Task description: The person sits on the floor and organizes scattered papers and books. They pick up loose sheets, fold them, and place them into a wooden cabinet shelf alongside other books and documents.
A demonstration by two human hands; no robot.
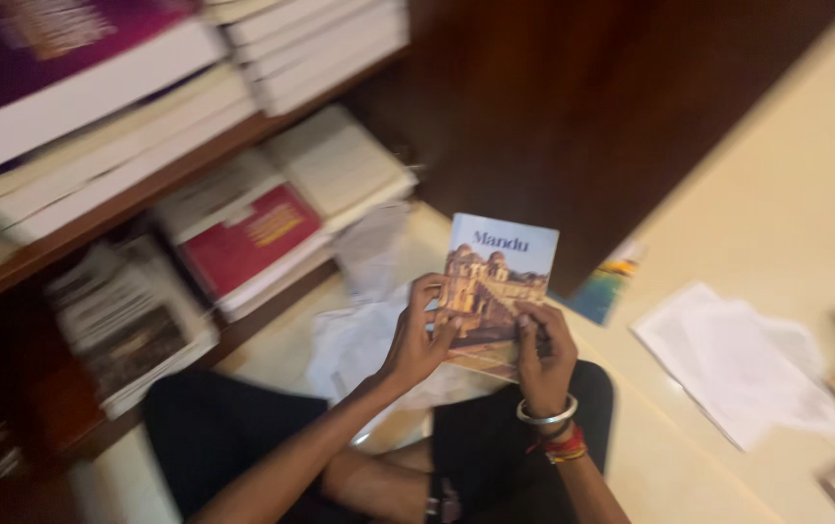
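Illumination is warm and indoor, moderate in level. The pale cream floor (pixel 776 194) at right is brightest. The dark wooden cabinet panel (pixel 573 107) and the lower left corner fall into deep shadow. Motion blur softens the whole frame, strongest on the stacked shelf books (pixel 243 233) and right edge.

Two hands (pixel 481 340), one booklet (pixel 495 286), two wooden shelves (pixel 146 189).

Your arms are bare to the elbow; your right wrist (pixel 548 419) wears a silver bangle and red-and-yellow threads, and your trousers (pixel 224 437) are black.
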